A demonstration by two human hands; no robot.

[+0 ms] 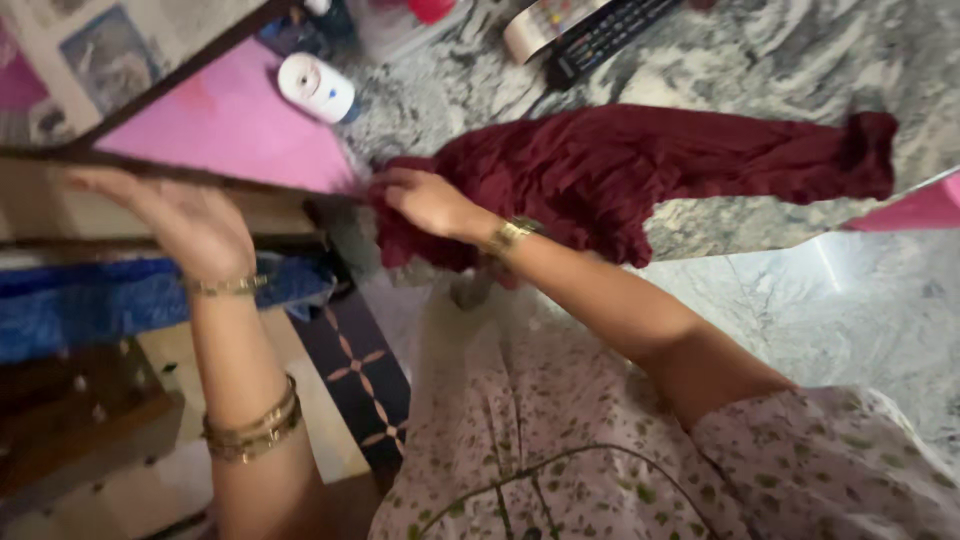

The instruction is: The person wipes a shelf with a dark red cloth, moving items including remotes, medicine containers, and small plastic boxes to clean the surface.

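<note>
Your right hand (425, 200) has its grip bunched on the maroon cloth (640, 175) spread across the marble worktop (780, 60); your left hand (190, 220), fingers open, rests on the shelf edge (150, 165) at left.

1. My left hand (190, 222) is up at the left, palm flat, fingers spread and pointing left, forearm rising straight from below.
2. My right hand (425, 200) is out at centre, knuckles up, fingers curled closed in a grip.
3. My right arm runs diagonally back, elbow bent; the 2 hands sit well apart.
</note>
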